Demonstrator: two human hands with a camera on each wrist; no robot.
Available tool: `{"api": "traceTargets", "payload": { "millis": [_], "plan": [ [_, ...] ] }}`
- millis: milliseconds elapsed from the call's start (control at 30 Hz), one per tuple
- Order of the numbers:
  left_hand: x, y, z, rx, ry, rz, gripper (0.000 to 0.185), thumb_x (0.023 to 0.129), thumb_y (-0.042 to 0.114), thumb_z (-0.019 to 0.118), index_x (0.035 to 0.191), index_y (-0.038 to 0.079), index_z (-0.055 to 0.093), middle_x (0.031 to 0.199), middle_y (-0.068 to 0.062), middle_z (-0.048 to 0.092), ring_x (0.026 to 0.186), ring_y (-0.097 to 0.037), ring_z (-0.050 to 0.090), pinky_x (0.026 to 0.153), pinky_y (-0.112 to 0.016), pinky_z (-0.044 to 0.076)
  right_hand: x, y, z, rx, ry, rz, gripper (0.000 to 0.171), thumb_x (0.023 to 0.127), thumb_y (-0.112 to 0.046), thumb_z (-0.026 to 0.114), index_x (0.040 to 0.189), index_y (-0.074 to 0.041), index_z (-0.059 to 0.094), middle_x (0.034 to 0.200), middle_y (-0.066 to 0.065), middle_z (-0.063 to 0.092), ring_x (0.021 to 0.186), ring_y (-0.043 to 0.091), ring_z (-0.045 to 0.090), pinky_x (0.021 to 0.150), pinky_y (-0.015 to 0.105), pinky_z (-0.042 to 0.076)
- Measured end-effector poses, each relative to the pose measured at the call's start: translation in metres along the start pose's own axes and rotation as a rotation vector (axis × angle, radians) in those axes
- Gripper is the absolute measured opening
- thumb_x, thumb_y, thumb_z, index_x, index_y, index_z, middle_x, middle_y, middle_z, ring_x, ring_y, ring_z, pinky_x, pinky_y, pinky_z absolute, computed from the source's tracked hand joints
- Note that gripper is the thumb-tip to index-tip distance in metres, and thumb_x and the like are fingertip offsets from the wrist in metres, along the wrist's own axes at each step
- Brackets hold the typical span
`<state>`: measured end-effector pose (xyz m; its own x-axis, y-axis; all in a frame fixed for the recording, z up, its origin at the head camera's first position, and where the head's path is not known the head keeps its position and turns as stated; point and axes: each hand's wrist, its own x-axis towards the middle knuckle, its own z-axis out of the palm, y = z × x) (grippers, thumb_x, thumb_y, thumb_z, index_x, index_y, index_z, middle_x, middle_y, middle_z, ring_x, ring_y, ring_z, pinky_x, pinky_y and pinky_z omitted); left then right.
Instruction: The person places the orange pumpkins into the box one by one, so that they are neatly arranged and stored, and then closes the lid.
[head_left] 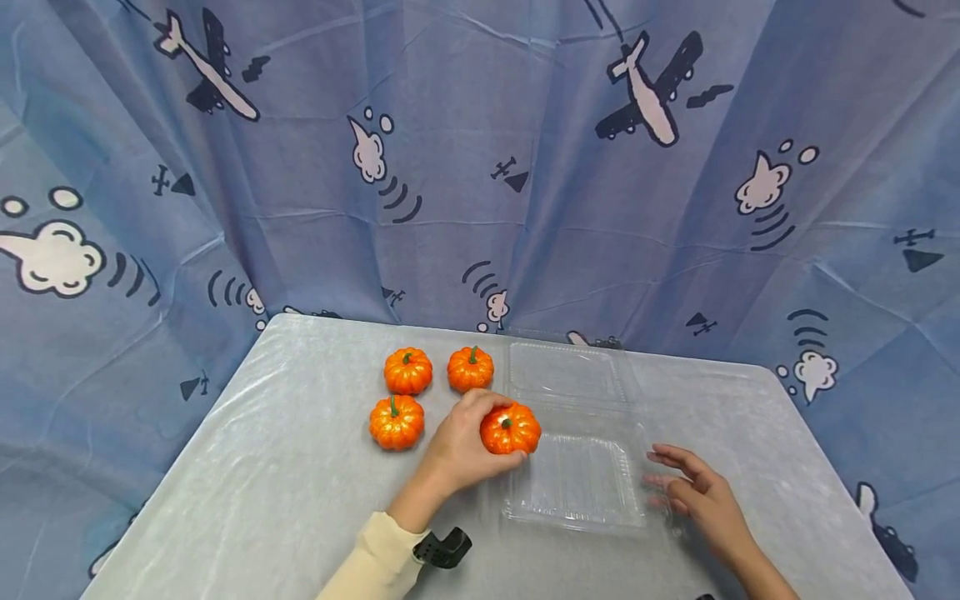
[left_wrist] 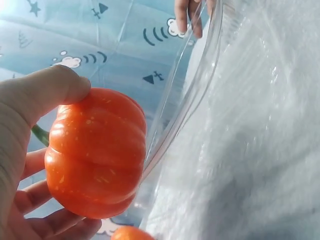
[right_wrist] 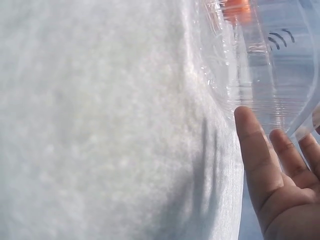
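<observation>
Table (head_left: 262, 467) with a pale grey, slightly shiny plastic-like cover, rounded far corners. Behind and on both sides hangs a blue cloth backdrop (head_left: 465, 150) printed with planes, white puff clouds and small dark marks; it is creased and drapes down past the table edges.

Left hand (head_left: 461, 446) holds a small orange pumpkin (head_left: 511, 428), fingers and thumb curled round it; in the left wrist view the thumb (left_wrist: 47, 90) presses its top side and the fingers (left_wrist: 35, 197) cup it from below, green stem poking out by the palm. The held pumpkin sits just at the left rim of a clear plastic clamshell container (head_left: 573, 483), about level with the hinge between tray and lid. The container lies open, near half towards the person, the other half (head_left: 566, 371) flat behind it.

Right hand (head_left: 693, 492) is at the container's right edge, fingers straight and slightly spread, fingertips (right_wrist: 245, 117) touching the clear wall in the right wrist view. Holds nothing.

Three more pumpkins on the table left of the container: far-left pumpkin (head_left: 408, 371), far-right pumpkin (head_left: 470, 368), near pumpkin (head_left: 396, 422). All upright, apart from one another.

Cream sleeve (head_left: 375, 562) on left arm, black wrist mount (head_left: 442, 547) by the cuff.
</observation>
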<state>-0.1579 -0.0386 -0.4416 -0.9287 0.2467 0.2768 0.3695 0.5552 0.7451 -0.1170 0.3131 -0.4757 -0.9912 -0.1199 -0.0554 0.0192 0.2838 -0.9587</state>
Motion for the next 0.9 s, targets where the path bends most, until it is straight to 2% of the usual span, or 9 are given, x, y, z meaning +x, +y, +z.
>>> {"api": "traceTargets", "payload": {
  "millis": [233,567,767,900],
  "plan": [
    [0.001,0.007,0.011,-0.012,-0.042,0.012,0.058,0.064,0.036,0.083,0.117,0.023,0.062,0.119,0.006,0.056,0.107,-0.014,0.057,0.091,-0.034,0.05,0.0,-0.001,0.003,-0.014,0.021,0.027,0.045,0.096,-0.002,0.047,0.138,0.008,0.036,0.117,-0.017,0.059,0.097,0.007,0.068,0.074,0.033,0.059],
    [-0.002,0.022,0.034,-0.035,-0.066,0.068,0.058,0.064,0.037,0.084,0.116,0.024,0.062,0.119,0.008,0.055,0.107,-0.011,0.056,0.091,-0.028,0.049,0.001,0.0,0.004,-0.047,0.026,0.02,0.045,0.096,-0.003,0.047,0.139,0.009,0.035,0.117,-0.018,0.058,0.096,0.007,0.068,0.073,0.033,0.059],
    [-0.001,0.033,0.049,-0.019,-0.088,0.097,0.057,0.064,0.037,0.084,0.115,0.024,0.062,0.117,0.007,0.055,0.106,-0.01,0.054,0.091,-0.025,0.048,0.0,0.001,0.004,-0.058,0.044,0.058,0.046,0.096,-0.003,0.047,0.14,0.006,0.036,0.115,-0.019,0.057,0.095,0.007,0.068,0.073,0.032,0.059],
    [0.001,0.04,0.059,-0.008,-0.12,0.083,0.058,0.064,0.037,0.084,0.116,0.024,0.062,0.116,0.007,0.055,0.105,-0.009,0.054,0.09,-0.023,0.047,0.0,0.001,0.004,-0.047,0.044,0.048,0.046,0.095,-0.001,0.046,0.139,0.007,0.037,0.115,-0.018,0.059,0.094,0.008,0.069,0.073,0.032,0.059]
  ]
}}
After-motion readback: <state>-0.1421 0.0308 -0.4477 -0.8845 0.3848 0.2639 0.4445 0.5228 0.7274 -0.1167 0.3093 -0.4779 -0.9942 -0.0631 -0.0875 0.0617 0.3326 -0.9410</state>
